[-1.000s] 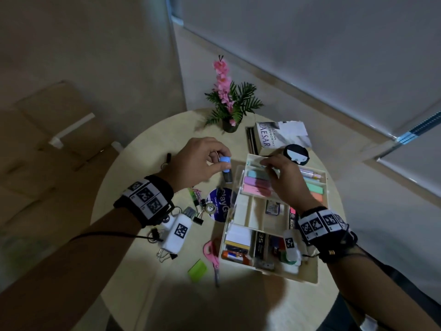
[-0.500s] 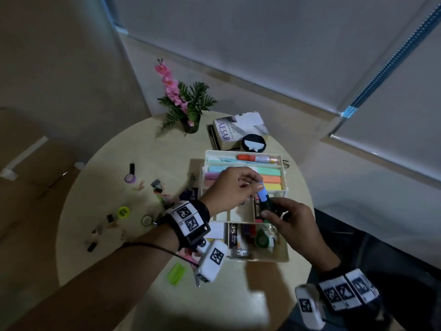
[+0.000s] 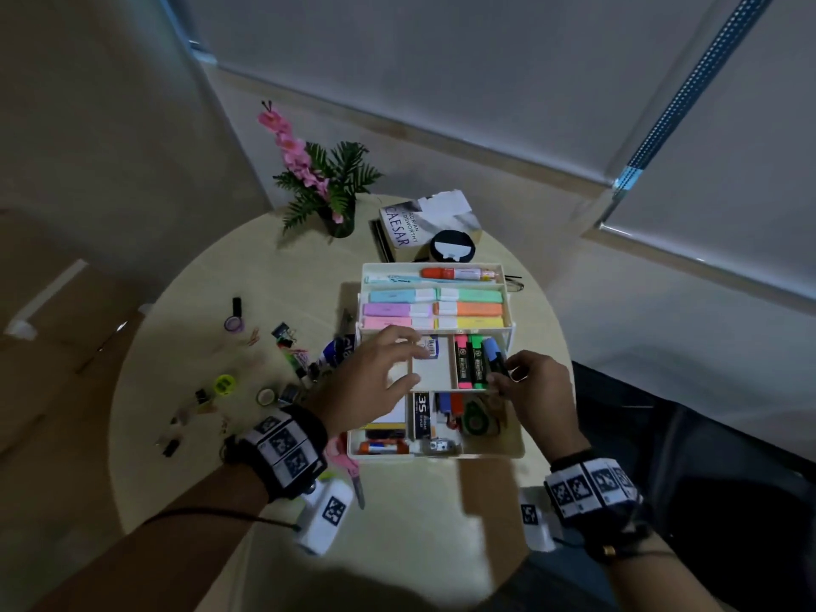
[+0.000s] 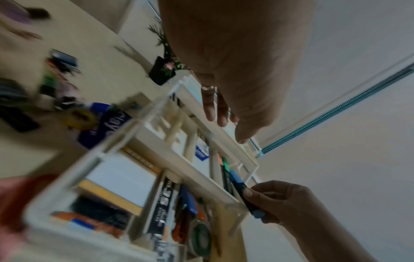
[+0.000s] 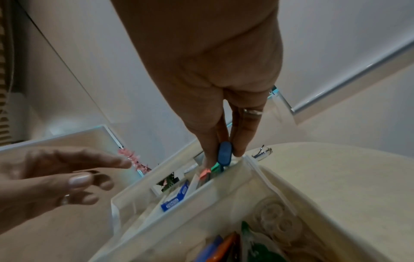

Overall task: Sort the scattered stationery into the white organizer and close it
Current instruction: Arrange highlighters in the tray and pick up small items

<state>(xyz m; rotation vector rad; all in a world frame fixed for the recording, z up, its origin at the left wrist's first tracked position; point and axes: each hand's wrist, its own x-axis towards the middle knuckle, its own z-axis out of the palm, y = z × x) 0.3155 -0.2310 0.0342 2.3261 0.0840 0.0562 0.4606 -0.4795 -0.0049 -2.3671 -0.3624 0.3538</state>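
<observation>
The white organizer (image 3: 512,448) stands open on the round table, its tiers stepped out. My right hand (image 3: 532,390) pinches a blue highlighter (image 3: 492,357) by its near end and holds it in the middle tier's right compartment, beside a pink highlighter (image 3: 462,362) and a green highlighter (image 3: 476,362). In the right wrist view my fingertips (image 5: 210,152) pinch the highlighter's blue end (image 5: 224,155). My left hand (image 3: 379,377) hovers with relaxed fingers over the middle tier's left side, holding nothing. Pastel highlighters (image 3: 435,309) fill the top tier.
Binder clips (image 3: 285,333), tape rolls (image 3: 224,384), a blue round tub (image 3: 338,348) and pink scissors (image 3: 349,468) lie scattered left of the organizer. A potted flower (image 3: 329,192), a book (image 3: 419,223) and a black lid (image 3: 452,246) sit at the back. Glasses (image 3: 514,282) lie right of it.
The blue highlighter passed from my left hand to my right, which has lowered it into the middle tier. My left hand has let go and spread open.
</observation>
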